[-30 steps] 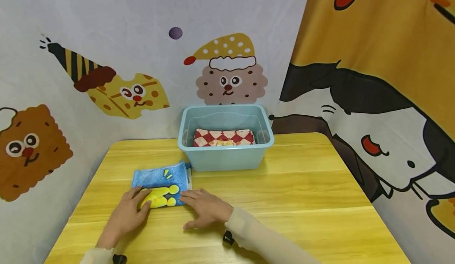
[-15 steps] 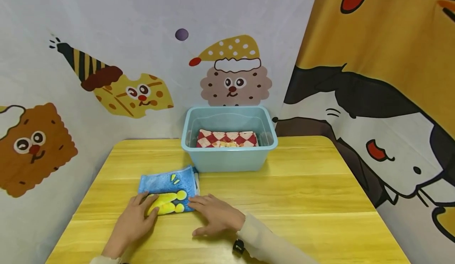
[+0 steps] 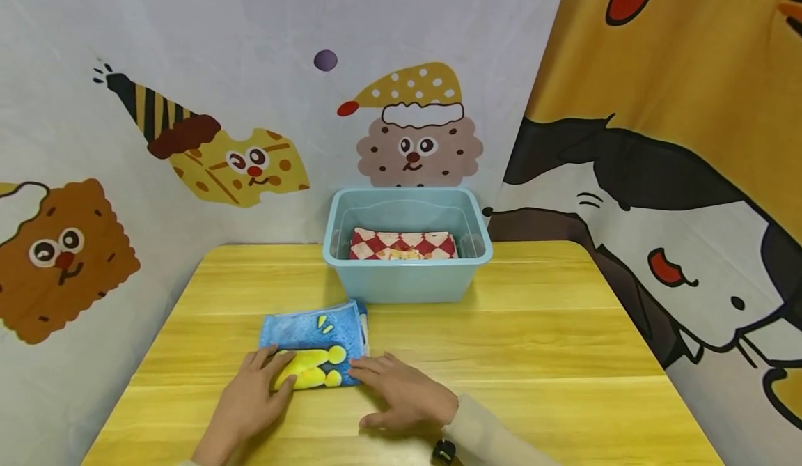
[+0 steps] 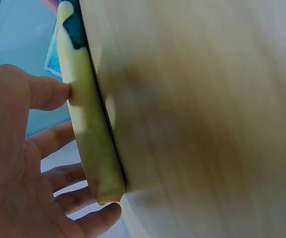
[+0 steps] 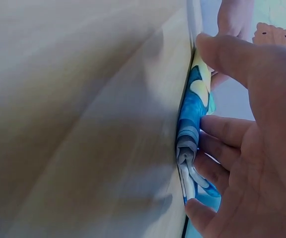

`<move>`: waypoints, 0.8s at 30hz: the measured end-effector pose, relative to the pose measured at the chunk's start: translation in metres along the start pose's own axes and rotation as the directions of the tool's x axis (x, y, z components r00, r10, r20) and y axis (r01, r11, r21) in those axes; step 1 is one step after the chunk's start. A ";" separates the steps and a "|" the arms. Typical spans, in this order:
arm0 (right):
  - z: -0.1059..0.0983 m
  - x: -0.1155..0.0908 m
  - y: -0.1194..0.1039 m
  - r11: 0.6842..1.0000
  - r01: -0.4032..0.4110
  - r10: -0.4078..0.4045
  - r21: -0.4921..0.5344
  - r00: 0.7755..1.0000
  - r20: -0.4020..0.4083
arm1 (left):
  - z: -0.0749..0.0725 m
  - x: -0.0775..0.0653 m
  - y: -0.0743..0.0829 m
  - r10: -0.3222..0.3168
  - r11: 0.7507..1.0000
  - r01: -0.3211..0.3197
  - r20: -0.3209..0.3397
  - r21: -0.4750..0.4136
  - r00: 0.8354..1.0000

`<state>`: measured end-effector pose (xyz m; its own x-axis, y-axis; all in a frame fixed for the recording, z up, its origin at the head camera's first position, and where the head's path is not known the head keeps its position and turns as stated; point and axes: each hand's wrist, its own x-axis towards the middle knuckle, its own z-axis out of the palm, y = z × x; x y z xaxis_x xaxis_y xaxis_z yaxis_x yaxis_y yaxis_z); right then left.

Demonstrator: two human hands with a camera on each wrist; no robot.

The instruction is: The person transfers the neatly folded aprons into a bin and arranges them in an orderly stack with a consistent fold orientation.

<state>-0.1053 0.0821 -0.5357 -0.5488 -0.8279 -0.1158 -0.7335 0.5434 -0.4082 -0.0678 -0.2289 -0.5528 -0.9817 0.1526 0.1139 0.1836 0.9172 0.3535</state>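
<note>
A folded blue towel (image 3: 291, 330) with a yellow print lies flat on the table, in front of a light blue bin (image 3: 407, 283). My left hand (image 3: 250, 396) rests on its left part, with fingertips on top and the thumb along the near edge. At its right end, my right hand (image 3: 407, 395) touches the towel with extended fingers, while the thumb points away from it over the table. The left wrist view has the left thumb against the yellow side of the towel (image 4: 91, 124). Stacked fold layers of the towel (image 5: 186, 144) show in the right wrist view.
Inside the bin lies a folded red-and-white checkered cloth (image 3: 370, 245). The bin stands at the back of the wooden table (image 3: 532, 354), close to a wall hanging (image 3: 250, 41) with cartoon prints. The table has rounded far corners.
Both hands and the towel have slid to the right and a little toward me, relative to the bin. The head view has also shifted slightly. The towel stays folded.
</note>
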 end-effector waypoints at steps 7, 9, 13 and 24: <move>0.001 -0.018 0.000 1.000 -0.007 0.007 -0.004 1.000 -0.018 | 0.005 -0.001 0.014 0.007 1.000 -0.007 0.004 -0.001 1.000; 0.002 -0.023 0.002 1.000 -0.008 0.007 -0.009 1.000 -0.029 | 0.007 0.000 0.018 0.007 1.000 -0.007 0.011 0.000 1.000; 0.003 -0.033 0.006 1.000 -0.021 0.022 0.003 0.999 -0.039 | 0.009 0.002 0.027 0.019 1.000 -0.019 0.017 0.000 1.000; -0.002 -0.059 0.015 0.998 -0.049 0.052 0.048 0.996 -0.069 | 0.018 0.008 0.049 0.063 0.998 -0.063 0.020 0.006 0.998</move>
<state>-0.0847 0.1393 -0.5327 -0.6128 -0.7867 -0.0742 -0.6858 0.5762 -0.4446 -0.0673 -0.1761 -0.5509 -0.9690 0.2173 0.1176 0.2449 0.9079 0.3402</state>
